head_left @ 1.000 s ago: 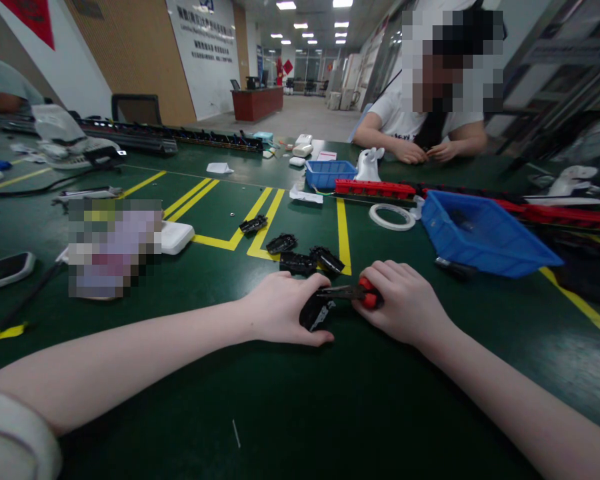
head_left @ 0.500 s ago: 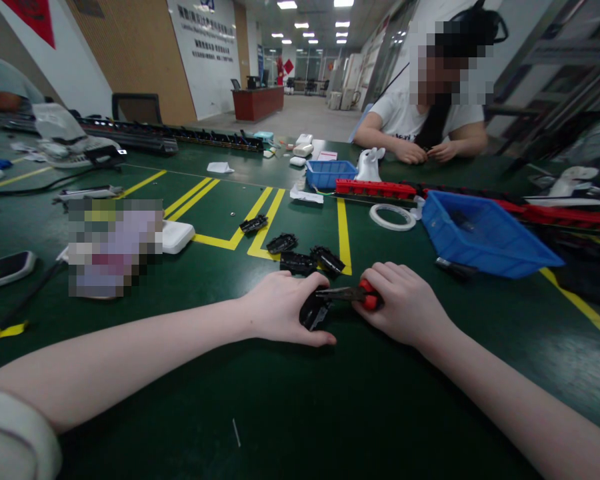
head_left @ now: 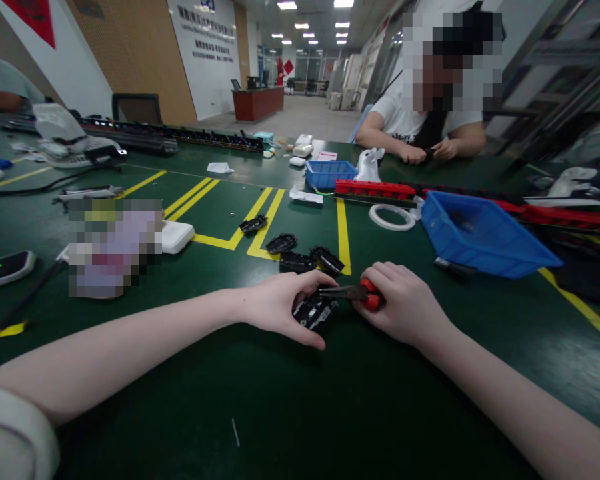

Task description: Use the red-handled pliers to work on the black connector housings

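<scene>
Broadly, a dark green table (head_left: 390,413), striped with yellow tape, runs under everything. Across it a co-worker (head_left: 420,133) sits with both hands together. A big blue bin (head_left: 510,257) stands tilted to the right, beyond the right hand; a smaller blue bin (head_left: 331,176) is farther off.

The right hand (head_left: 403,303) is closed, its fingers curled snugly around red handles. The left hand (head_left: 280,301) makes a wide C: forefinger arched over the top, thumb stretched out below with its tip free, the other fingers mostly hidden.

Between the hands, the pliers (head_left: 369,293) point left, their nose at the upper edge of the part; whether they pinch it, I cannot tell. That black part (head_left: 314,312) sits tilted in the hollow of the left hand.

Four similar parts (head_left: 299,262) lie loosely just beyond. Smallest, a thin white sliver (head_left: 235,432) rests near the front.
</scene>
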`<action>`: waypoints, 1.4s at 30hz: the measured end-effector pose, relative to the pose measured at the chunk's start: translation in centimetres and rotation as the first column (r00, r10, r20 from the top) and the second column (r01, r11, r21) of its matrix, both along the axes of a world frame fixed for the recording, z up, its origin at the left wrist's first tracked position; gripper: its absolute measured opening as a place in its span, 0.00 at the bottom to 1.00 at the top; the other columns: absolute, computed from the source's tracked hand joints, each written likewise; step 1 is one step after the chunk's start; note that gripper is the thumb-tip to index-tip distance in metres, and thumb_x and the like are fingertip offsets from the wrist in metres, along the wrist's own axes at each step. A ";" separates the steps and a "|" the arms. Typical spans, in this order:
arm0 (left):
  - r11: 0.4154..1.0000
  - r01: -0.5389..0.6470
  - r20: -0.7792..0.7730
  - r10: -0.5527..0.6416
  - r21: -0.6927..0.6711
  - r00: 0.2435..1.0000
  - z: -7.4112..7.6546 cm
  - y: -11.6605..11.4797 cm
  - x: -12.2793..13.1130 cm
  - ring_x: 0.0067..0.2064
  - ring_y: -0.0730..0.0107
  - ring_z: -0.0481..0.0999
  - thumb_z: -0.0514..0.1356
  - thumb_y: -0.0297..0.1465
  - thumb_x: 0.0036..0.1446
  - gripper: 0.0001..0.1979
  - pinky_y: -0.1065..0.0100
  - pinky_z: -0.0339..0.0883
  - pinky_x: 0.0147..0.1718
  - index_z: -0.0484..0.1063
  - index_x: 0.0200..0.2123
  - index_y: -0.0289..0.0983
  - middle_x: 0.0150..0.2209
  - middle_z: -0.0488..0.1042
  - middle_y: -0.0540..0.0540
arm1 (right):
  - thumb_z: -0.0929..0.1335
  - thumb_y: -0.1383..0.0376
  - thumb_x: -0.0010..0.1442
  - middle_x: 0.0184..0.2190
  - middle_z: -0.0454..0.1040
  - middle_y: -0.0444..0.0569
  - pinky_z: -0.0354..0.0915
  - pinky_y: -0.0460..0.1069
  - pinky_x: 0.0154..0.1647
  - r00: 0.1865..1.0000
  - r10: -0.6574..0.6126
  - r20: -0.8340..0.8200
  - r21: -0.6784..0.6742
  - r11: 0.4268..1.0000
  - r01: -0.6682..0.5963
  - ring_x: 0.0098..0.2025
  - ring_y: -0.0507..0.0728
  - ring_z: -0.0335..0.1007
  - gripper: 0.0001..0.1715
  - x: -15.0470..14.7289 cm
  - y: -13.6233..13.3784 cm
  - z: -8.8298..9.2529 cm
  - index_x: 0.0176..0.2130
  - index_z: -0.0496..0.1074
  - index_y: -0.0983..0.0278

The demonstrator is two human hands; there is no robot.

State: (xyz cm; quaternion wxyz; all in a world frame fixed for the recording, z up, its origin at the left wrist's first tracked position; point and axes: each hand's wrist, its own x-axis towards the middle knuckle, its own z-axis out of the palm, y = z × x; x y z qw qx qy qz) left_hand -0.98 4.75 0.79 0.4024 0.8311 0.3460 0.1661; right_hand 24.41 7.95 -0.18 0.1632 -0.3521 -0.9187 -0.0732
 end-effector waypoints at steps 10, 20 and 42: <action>0.960 -0.111 -0.039 0.125 0.256 0.991 -0.5 -0.7 0.8 0.48 0.53 0.74 0.71 0.50 0.43 0.40 0.58 0.70 0.42 0.61 0.54 0.37 0.52 0.70 0.39 | 0.66 0.60 0.57 0.31 0.71 0.53 0.58 0.53 0.33 1.000 -0.006 0.014 0.058 0.998 0.005 0.32 0.59 0.63 0.09 0.0 0.0 -0.1 0.32 0.67 0.65; 0.936 -0.085 -0.103 0.127 0.342 0.987 -0.3 -0.7 0.8 0.47 0.53 0.75 0.68 0.54 0.44 0.39 0.57 0.69 0.43 0.63 0.53 0.38 0.49 0.71 0.42 | 0.66 0.60 0.58 0.31 0.71 0.53 0.58 0.53 0.34 0.999 -0.013 0.032 0.100 0.995 0.010 0.32 0.59 0.64 0.09 0.0 -0.1 -0.1 0.33 0.69 0.65; 0.879 -0.026 -0.153 0.112 0.476 0.982 -0.6 -0.6 0.8 0.44 0.56 0.76 0.63 0.59 0.46 0.41 0.60 0.67 0.42 0.64 0.53 0.36 0.48 0.72 0.41 | 0.66 0.63 0.57 0.29 0.69 0.53 0.60 0.53 0.31 0.996 0.074 0.044 0.222 0.972 -0.082 0.30 0.59 0.63 0.07 0.3 0.4 -0.3 0.32 0.68 0.65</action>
